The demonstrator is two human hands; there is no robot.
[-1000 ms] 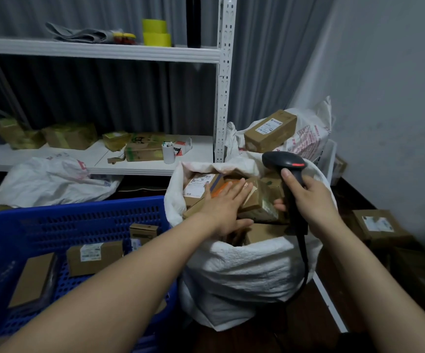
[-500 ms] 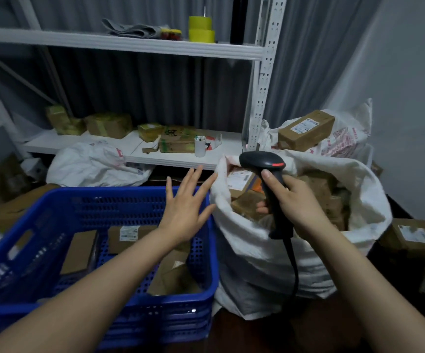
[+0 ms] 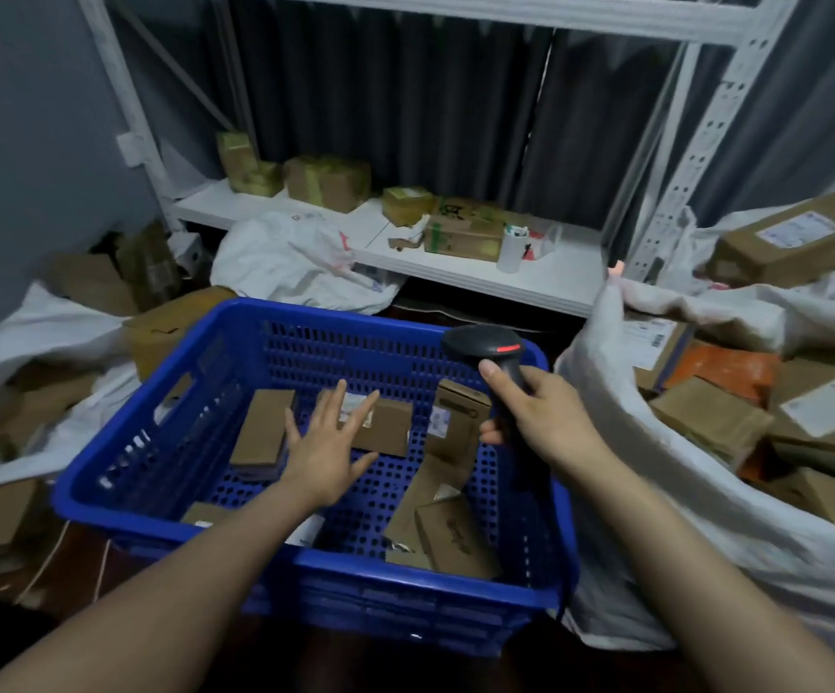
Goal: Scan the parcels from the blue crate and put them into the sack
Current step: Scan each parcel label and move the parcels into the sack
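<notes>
Left hand [image 3: 328, 452] has swung from sack [image 3: 705, 517] into crate [image 3: 305, 567], spread and empty; parcel [image 3: 385, 430] lies just beyond it, lengthwise left-right. Right hand [image 3: 540, 417] grips scanner [image 3: 485, 342].

The dark floor [image 3: 355, 665] bears the blue crate [image 3: 405, 590] beside the white sack [image 3: 705, 542]

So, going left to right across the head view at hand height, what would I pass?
White sacking on the floor → blue crate, its left wall → flat parcel → left hand, fingers spread → right hand gripping the scanner → sack full of parcels.
</notes>
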